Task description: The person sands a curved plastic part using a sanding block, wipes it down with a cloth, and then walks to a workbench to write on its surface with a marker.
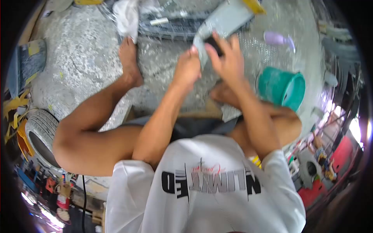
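Observation:
A long pale-grey panel (223, 21), curved at its near end, slants up and away from me, with yellow tape on its far end. My left hand (188, 66) is closed on the panel's narrow near edge. My right hand (230, 61) is beside it, thumb and fingers around a small black block (214, 46) pressed against or close to the panel; blur hides the exact contact. The panel's far part passes over a dark, plastic-wrapped piece (171, 29) on the floor.
A green bucket (272, 86) lies tipped by my right knee. A purple bottle (274, 38) is on the concrete floor (85, 50) beyond it. A white cloth (126, 19) hangs near my left foot. A tire (40, 136) stands at the left, and clutter fills the right side.

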`<state>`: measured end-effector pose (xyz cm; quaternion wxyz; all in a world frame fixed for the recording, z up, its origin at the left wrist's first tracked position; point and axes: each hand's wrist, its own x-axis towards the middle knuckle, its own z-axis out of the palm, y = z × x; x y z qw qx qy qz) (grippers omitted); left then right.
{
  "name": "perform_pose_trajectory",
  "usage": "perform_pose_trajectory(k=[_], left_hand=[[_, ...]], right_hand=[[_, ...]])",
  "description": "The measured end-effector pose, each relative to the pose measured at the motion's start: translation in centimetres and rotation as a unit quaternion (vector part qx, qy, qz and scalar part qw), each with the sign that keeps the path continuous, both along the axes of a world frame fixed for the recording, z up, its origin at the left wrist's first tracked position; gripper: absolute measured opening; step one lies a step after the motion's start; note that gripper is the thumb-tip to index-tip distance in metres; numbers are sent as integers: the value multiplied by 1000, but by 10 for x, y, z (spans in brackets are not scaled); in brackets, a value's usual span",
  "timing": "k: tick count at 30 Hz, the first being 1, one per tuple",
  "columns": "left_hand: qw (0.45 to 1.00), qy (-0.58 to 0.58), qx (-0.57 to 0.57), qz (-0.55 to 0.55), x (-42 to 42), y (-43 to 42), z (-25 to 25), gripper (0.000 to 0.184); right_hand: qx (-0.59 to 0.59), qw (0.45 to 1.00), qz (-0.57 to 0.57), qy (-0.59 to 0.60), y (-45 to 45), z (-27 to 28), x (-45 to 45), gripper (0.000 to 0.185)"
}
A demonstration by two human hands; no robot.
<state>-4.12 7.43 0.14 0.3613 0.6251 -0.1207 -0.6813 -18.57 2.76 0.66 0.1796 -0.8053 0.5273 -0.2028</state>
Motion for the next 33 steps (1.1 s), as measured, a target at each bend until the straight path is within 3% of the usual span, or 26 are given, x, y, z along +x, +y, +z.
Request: perform_pose_trajectory(k=[3, 4, 6, 10, 13, 17, 18, 21, 25, 26, 29, 30, 33], left_hand=[[1000, 26, 11, 1, 4, 2, -3, 46], [999, 26, 21, 4, 5, 2, -3, 46], [999, 10, 44, 8, 3, 0, -1, 46], [1000, -20, 4, -17, 5, 4, -1, 47], [998, -48, 33, -23, 5, -1, 6, 46], [997, -28, 53, -42, 11, -4, 7, 45], [998, -21, 48, -45, 11, -4, 6, 45], [997, -41, 51, -30, 8, -5, 11, 48], [995, -64, 44, -60, 12, -3, 9, 47], [994, -72, 47, -63, 12, -6, 13, 46], [995, -65, 43, -56, 11, -4, 9, 47], [996, -58, 38, -52, 10, -4, 6, 47], [997, -44, 45, -49, 6, -5, 14, 42]], right_hand=[[59, 998, -34, -16, 17, 14, 5, 41], [16, 1000, -7, -10, 36, 10, -5, 41], [36, 999, 23, -13, 55, 14, -16, 40], [-10, 999, -35, -17, -5, -2, 2, 40], [-52, 992, -88, -79, -36, 42, -4, 39], [45, 984, 99, 138, -14, 74, -44, 67], [128, 957, 174, 195, -9, 72, -46, 89], [156, 906, 306, 247, 5, 55, -34, 94], [114, 922, 214, 303, -31, 33, -43, 94], [105, 924, 158, 332, -35, 43, -45, 82], [119, 972, 65, 193, -36, 76, -48, 65], [116, 987, 66, 90, -32, 78, -48, 50], [121, 989, 46, -68, -9, 46, -29, 43]])
